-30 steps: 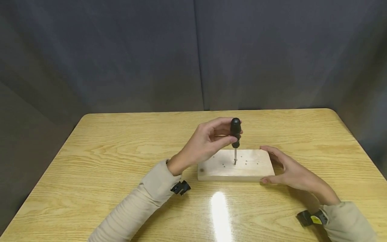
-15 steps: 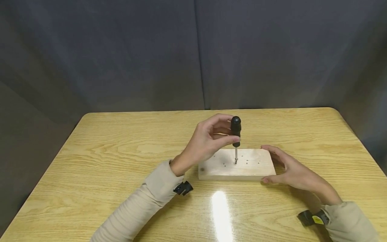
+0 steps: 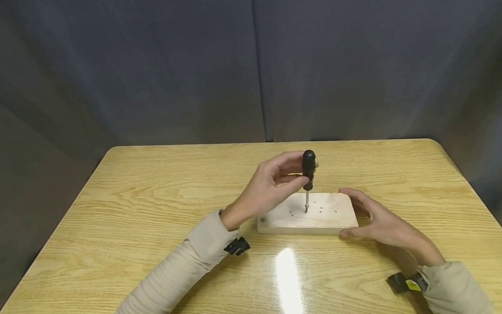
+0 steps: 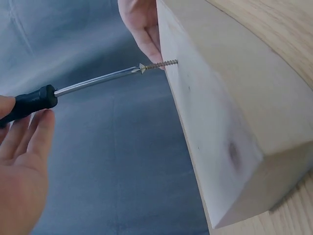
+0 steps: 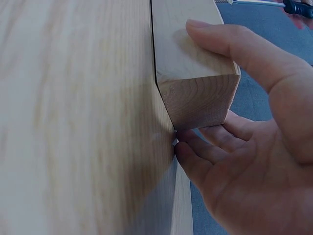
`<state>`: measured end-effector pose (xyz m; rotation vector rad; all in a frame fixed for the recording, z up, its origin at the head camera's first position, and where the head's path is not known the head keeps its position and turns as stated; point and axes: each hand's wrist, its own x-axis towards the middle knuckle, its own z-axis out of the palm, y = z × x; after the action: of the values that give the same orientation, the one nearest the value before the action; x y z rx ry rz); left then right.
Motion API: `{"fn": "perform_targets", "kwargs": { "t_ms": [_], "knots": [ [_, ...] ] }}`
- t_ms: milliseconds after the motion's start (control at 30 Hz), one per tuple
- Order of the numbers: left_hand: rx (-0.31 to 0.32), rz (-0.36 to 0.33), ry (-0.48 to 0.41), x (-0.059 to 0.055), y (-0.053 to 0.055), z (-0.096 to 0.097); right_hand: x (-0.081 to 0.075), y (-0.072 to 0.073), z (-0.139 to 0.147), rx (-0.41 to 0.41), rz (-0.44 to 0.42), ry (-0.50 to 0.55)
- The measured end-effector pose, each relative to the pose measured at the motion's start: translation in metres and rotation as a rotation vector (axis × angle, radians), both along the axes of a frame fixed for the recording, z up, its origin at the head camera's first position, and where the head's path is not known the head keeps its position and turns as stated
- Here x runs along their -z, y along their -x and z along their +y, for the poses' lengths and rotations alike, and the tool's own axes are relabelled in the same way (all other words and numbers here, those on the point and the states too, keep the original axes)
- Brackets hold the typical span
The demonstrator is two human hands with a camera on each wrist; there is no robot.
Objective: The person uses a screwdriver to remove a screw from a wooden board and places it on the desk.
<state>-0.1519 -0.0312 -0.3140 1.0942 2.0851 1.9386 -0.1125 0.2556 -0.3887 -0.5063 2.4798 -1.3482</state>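
My left hand point(image 3: 266, 187) pinches the black handle of a screwdriver point(image 4: 98, 83) between thumb and fingers, holding it upright over the wooden block point(image 3: 282, 220). The driver's tip sits in the head of a screw point(image 4: 159, 64), whose point stands in the block's top face with most of its thread showing. My right hand point(image 3: 384, 224) grips the right end of the block, thumb on the near side and fingers at the far side. In the right wrist view the thumb point(image 5: 215, 36) lies along one side of the block.
Several small dark holes dot the block's top, with a dark knot point(image 3: 263, 220) near its left front corner. The block lies on a wood-grain table point(image 3: 157, 192), with a dark curtain point(image 3: 176, 78) behind it. Each wrist wears a small black camera point(image 3: 237, 246).
The screwdriver's handle has leaned slightly to the right, and my left fingers have shifted a little around it. The block and my right hand stay nearly still.
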Motion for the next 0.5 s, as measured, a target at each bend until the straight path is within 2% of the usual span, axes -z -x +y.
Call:
{"fn": "perform_targets", "kwargs": {
  "t_ms": [167,367,500],
  "knots": [
    [0.048,-0.008,-0.014,-0.0012,0.0002,-0.0011,-0.0003,-0.0001,0.0009,-0.01,0.005,0.014],
    [0.005,-0.04,-0.013,-0.0022,-0.0009,-0.001,0.0008,0.0003,0.0011,-0.009,0.003,0.012],
    [-0.011,-0.037,-0.02,-0.0021,-0.0004,0.0001,0.0012,0.0001,0.0017,-0.005,0.001,0.011]
  ]
}}
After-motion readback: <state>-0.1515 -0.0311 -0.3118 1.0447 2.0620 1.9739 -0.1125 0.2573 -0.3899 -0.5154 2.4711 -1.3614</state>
